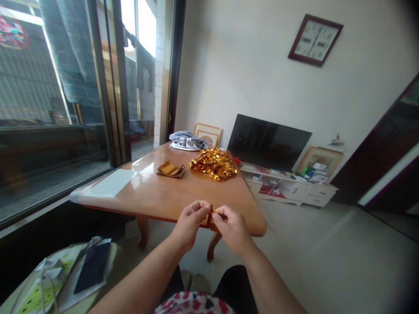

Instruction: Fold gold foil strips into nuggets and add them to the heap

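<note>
Both my hands meet just over the near edge of the wooden table (183, 196). A small piece of gold foil paper (211, 220) is pinched between them, partly hidden by the fingers. My left hand (193, 220) grips it from the left with thumb and fingers closed. My right hand (231, 224) pinches its other side, thumb on top. Farther back on the table lies a heap of folded gold foil pieces (216, 163). To its left rests a small stack of flat gold paper sheets (170, 168).
A white sheet (109, 183) covers the table's left side, near the window. Folded cloth (186, 140) and frames (208, 133) stand at the far end. A television (268, 141) sits on a white cabinet (294, 189). A stool at lower left bears a dark phone (92, 267) and cables.
</note>
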`<state>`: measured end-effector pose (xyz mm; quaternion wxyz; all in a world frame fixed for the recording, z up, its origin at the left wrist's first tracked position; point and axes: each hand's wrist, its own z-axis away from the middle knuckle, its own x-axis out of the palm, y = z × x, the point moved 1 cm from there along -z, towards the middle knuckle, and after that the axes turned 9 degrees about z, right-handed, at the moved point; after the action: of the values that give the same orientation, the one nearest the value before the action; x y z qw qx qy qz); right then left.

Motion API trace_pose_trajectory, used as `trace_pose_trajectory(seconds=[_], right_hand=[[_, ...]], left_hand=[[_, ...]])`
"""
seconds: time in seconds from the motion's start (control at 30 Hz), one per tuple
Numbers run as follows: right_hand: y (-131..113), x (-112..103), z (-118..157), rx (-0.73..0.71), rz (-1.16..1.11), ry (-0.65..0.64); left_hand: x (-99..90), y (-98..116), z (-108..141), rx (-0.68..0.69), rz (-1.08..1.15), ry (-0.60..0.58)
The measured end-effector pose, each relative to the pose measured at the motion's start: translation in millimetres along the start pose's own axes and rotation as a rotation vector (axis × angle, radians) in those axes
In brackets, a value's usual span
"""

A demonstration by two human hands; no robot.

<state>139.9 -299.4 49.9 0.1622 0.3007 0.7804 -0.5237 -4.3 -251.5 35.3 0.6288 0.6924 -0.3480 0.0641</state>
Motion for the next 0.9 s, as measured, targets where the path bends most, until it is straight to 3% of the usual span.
trace_pose_trajectory(seconds=[0.2,0.3,0.47,0.9], right_hand=[[0.6,-3.0,0.2,0.154,-0.343,-0.107],[-0.7,-3.6,0.5,0.197,-0.426,-0.129],[-0.1,-4.9,0.6,0.216,-0.501,-0.162],[-2.7,-6.3,-1.3,0.205,-0.602,-0.225]], left_hand=[[-10.2,2.4,-4.6,0.013,-0.035,0.056],[-7.8,6.5,-2.5,-0.030,-0.028,-0.009],[-2.1,11.0,2.1,-0.154,0.036,-0.158],[-8.0,13.9,-1.6,-0.118,-0.006,-0.144]])
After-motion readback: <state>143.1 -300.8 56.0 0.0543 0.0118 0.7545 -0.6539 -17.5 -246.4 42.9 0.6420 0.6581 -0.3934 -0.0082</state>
